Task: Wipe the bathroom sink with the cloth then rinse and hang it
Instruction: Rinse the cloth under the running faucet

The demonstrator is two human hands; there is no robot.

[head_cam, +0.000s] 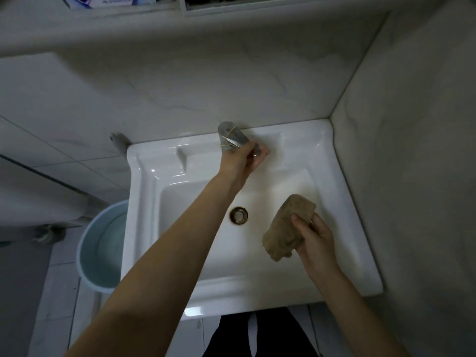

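Head view, looking down. A white square sink [144, 176] sits in a corner of grey marbled wall [412, 150], with a metal drain [239, 215] at the middle of its basin. The left hand [242, 161] reaches across the basin to the tap [231, 136] at the back rim; its grip is clamped on the tap, fingers curled round the metal end. The right hand [315, 238] holds a bunched brown cloth [286, 228] over the basin, to the right of the drain; its grip is closed on the cloth, thumb on top and fingers beneath. Whether the cloth touches the basin cannot be told. A pale blue bucket [103, 243] stands on the floor just left of the sink.
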